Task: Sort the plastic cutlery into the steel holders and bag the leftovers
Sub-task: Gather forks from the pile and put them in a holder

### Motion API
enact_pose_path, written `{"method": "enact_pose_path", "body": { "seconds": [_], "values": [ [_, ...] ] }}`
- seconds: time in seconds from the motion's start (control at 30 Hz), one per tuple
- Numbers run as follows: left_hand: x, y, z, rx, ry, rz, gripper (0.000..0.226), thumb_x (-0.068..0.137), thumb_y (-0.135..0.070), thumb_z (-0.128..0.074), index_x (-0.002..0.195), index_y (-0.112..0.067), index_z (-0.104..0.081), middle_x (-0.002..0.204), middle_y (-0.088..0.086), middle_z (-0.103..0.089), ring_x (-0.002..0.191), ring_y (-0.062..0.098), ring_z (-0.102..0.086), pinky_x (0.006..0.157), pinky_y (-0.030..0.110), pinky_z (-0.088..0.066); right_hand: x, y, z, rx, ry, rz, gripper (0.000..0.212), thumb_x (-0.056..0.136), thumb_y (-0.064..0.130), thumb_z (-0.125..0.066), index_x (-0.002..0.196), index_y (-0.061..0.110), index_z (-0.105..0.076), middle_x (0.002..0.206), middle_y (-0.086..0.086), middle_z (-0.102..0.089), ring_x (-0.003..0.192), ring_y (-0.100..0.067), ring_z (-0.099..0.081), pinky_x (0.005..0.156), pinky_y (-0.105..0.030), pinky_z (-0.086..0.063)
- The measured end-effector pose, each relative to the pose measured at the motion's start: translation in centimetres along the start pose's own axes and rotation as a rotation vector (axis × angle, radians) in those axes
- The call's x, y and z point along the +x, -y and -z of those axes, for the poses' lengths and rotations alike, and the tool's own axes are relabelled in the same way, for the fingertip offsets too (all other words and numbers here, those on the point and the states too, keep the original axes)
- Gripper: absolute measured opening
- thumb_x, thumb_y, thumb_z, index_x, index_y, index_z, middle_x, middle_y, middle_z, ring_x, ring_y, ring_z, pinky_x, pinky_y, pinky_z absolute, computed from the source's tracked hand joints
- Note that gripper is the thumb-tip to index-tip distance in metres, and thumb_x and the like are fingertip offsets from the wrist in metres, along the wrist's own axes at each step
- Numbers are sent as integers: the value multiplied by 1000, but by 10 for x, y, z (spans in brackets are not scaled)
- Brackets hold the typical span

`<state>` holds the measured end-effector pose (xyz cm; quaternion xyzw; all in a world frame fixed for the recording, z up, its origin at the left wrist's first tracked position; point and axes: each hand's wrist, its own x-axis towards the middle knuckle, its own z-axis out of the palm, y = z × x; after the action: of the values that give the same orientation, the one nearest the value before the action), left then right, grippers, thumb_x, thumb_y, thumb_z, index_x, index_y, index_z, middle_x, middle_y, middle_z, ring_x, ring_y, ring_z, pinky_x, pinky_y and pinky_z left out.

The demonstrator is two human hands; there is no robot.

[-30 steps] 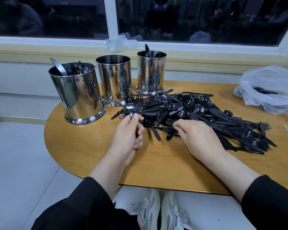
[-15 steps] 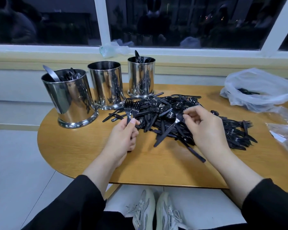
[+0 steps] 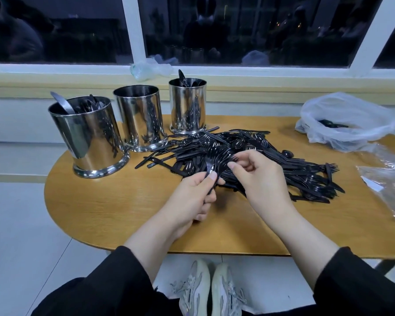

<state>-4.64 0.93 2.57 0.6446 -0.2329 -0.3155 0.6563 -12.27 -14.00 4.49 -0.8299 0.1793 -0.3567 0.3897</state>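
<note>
Forks (image 3: 215, 161) pinched by their handles in left hand (image 3: 193, 200), right hand (image 3: 261, 179) just beside, fingers curled on a fork head, cutlery pile (image 3: 260, 160) beyond both on wooden surface (image 3: 105, 201), three steel holders (image 3: 137, 117) beyond left hand, plastic bag (image 3: 344, 120) far right.

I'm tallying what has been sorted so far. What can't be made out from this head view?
- Middle holder: its steel wall hides the contents, and the inside is dark.
- Plastic bag: only a few dark pieces show through the crumpled film.
- Forks in the left hand: the grip covers their handles, so no count.
- Clear wrapper: cut off by the right edge.
</note>
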Motion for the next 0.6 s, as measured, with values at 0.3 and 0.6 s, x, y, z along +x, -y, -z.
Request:
{"method": "enact_pose_path", "body": {
  "seconds": [0.3,0.6],
  "values": [
    [15,5,-18,41,-17,-61,29,108,-36,-48,89,-15,-47,65,-4,-42,51,13,-25,45,25,-18,-22,-63,54,-337,-40,167,11,98,20,-64,89,18,-71,78,17,-57,76,-6,-54,71,-30,-46],
    [26,15,-43,116,-27,-146,23,107,-37,-49,98,-19,-60,61,-9,-37,50,10,-28,45,24,-24,-20,-98,101,-552,74,64,18,91,16,-66,107,18,-74,95,9,-59,96,-13,-53,85,-32,-40]
  ]
}}
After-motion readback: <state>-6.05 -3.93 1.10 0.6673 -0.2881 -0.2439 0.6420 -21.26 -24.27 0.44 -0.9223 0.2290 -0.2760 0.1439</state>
